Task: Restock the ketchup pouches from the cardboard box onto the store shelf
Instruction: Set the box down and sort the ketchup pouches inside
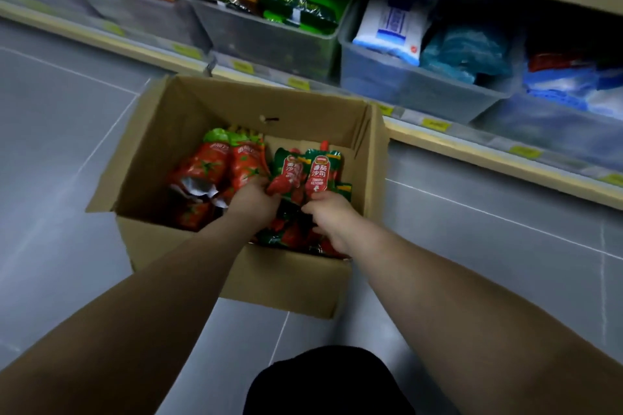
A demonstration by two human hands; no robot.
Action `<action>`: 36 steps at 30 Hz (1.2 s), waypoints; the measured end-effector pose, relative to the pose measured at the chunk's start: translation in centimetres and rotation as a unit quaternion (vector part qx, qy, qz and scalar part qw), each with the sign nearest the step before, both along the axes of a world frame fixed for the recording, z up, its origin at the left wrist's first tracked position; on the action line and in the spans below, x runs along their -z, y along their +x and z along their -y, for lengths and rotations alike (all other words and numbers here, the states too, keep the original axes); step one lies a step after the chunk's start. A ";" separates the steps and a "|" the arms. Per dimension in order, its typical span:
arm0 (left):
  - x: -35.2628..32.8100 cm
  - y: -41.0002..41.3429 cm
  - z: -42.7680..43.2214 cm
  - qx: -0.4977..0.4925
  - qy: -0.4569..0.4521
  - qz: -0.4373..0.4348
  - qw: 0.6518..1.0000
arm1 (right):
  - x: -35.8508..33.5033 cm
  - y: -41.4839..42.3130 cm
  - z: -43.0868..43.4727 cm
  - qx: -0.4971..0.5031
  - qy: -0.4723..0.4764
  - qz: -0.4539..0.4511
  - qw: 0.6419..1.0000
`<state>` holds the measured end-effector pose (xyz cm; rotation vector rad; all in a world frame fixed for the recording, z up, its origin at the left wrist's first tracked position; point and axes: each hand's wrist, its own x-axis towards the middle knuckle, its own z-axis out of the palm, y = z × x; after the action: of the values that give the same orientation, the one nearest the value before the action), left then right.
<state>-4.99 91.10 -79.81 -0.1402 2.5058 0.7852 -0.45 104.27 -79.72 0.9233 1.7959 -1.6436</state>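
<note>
An open cardboard box [158, 145] stands on the grey tiled floor in front of the low store shelf [472, 141]. Inside lie several ketchup pouches: red tomato-printed ones [215, 162] on the left and green-and-red ones [318, 168] on the right. Both my hands reach into the box. My left hand [254, 204] grips the lower end of a green-and-red pouch [288, 175] in the middle. My right hand [328, 217] pinches the bottom of the upright pouch labelled tomato ketchup. More pouches lie hidden under my hands.
Clear plastic bins stand along the shelf: one with green and brown packets [269, 40], one with white and blue packs [414, 77], another at the far right [553, 131]. Yellow price tags line the shelf edge. My dark-clothed knee [327, 381] shows at the bottom.
</note>
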 end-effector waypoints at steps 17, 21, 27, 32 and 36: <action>2.5 -1.5 -1.9 -0.310 0.278 0.149 0.897 | 3.6 -2.1 -0.8 0.126 -0.059 0.070 0.988; 2.1 -1.6 -3.2 -0.337 0.297 0.182 0.875 | 2.6 -2.9 -1.5 0.164 -0.063 0.074 0.982; 1.3 -0.5 -2.6 -0.345 0.341 0.219 0.847 | 1.2 -2.5 -2.3 0.188 -0.146 0.057 0.970; -1.2 0.8 -2.0 -0.298 0.371 0.223 0.851 | -1.8 -0.9 -3.3 0.167 -0.169 0.052 0.970; -5.0 1.7 -3.3 -0.242 0.386 0.219 0.863 | -5.5 0.2 -6.1 0.114 -0.136 0.002 0.984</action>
<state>-3.33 94.43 -74.83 -0.5991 1.5800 1.6807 -0.22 110.41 -74.26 1.0325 1.4554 -1.9680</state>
